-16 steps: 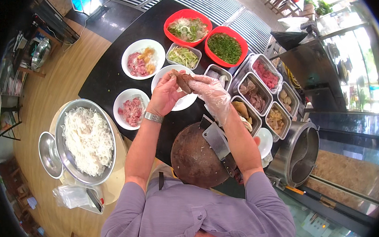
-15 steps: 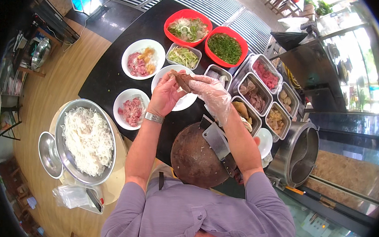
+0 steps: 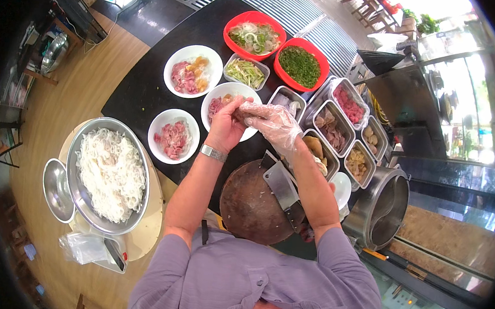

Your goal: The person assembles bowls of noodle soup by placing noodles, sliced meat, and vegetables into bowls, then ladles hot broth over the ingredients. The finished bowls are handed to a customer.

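My left hand (image 3: 227,124), bare and with a metal watch at the wrist, is closed on one end of a brown piece of meat (image 3: 241,115). Fingers of my right hand (image 3: 275,125), in a clear plastic glove, close over the same piece and cover most of it. Both hands hover above the near right part of a white bowl (image 3: 207,108), where red meat and something yellowish show past the fingers. Left of it are a white bowl (image 3: 174,58) with red meat and yellow pieces and another white bowl (image 3: 153,127) with red meat.
A cleaver (image 3: 281,186) lies on a round chopping board (image 3: 249,214) near me. Metal trays (image 3: 340,126) of meats stand at right, beside a steel pot (image 3: 383,205). Red bowls (image 3: 227,35) of greens sit farther back. A metal basin (image 3: 76,181) of white noodles is at left.
My hands have shifted slightly nearer and right, and the brown meat is more covered by my gloved fingers. Red meat and yellowish bits now show in the bowl beneath.
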Tool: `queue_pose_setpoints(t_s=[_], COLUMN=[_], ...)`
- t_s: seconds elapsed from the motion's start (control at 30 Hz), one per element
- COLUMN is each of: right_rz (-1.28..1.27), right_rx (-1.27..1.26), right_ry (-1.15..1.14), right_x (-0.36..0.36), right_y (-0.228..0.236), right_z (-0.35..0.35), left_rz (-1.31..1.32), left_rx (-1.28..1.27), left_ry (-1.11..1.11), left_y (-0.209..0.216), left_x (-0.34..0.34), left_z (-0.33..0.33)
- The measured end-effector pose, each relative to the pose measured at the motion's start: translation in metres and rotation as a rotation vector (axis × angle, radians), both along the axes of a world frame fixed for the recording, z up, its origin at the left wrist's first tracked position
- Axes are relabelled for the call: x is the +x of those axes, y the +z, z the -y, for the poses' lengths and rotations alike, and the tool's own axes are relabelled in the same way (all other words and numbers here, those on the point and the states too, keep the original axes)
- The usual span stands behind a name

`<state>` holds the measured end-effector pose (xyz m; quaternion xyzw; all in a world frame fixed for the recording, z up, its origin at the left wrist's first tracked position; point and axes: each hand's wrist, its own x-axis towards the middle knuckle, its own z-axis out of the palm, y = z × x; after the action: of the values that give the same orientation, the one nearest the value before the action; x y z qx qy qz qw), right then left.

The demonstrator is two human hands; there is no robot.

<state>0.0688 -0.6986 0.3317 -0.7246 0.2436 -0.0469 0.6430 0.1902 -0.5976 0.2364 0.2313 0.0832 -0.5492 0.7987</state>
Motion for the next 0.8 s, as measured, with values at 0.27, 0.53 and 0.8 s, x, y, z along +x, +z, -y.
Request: queue_pose_setpoints(t_s=[0.27,0.53,0.8], right_rz=[0.064,0.159,-0.315], right_rx=[0.259,0.412,-0.344], right_ry=[-0.236,-0.317,-0.040], right_x=[0.003,0.009,0.016], right_y=[-0.012,-0.024,-0.043], right_z=[0.007,0.010,0.040], left_rz=[-0.281,0.005,0.559], left_rx=[-0.378,-0.050,0.450], left_ry=[-0.078,-0.047,-0.077], left_y=[-0.003,0.003,-0.004], left_x=[0.013,0.011,0.005], left_z=[-0.015,-0.026,-0.084])
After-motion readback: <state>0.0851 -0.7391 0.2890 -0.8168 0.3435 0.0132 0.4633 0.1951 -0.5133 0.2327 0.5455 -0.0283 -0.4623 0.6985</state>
